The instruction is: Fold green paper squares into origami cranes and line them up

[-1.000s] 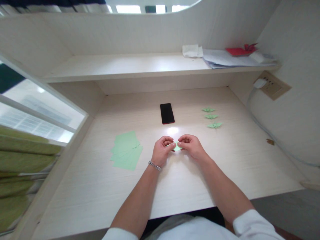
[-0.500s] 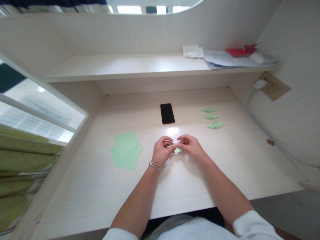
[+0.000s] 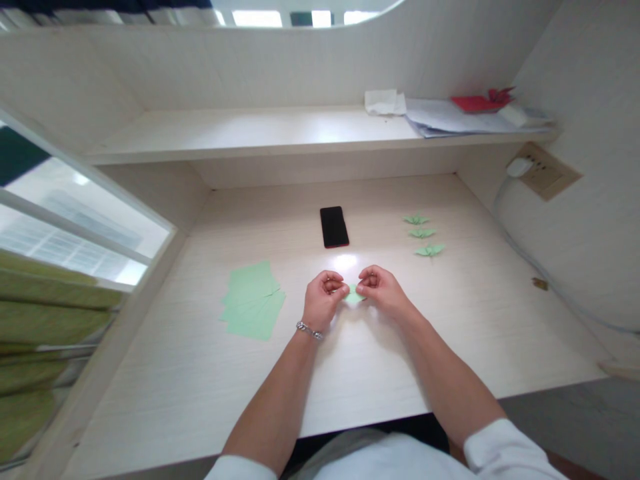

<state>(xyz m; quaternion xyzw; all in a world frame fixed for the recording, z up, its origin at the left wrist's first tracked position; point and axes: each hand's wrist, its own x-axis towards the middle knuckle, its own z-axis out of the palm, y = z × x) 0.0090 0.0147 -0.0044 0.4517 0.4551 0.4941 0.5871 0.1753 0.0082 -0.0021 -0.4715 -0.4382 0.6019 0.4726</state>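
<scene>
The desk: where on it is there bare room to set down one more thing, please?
Bare patches on the desk: between the right forearm and the right wall, in front of the green figures; and behind the green sheets, left of the phone. The middle is crowded: the left hand and right hand hold a small green paper there.

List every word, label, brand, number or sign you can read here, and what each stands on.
No text is readable.
Phone: dark screen, no text visible.
Papers on the shelf: too blurred to tell any print.
Wall socket: any marking is too small.
Green sheets, held green piece: no writing visible.
</scene>
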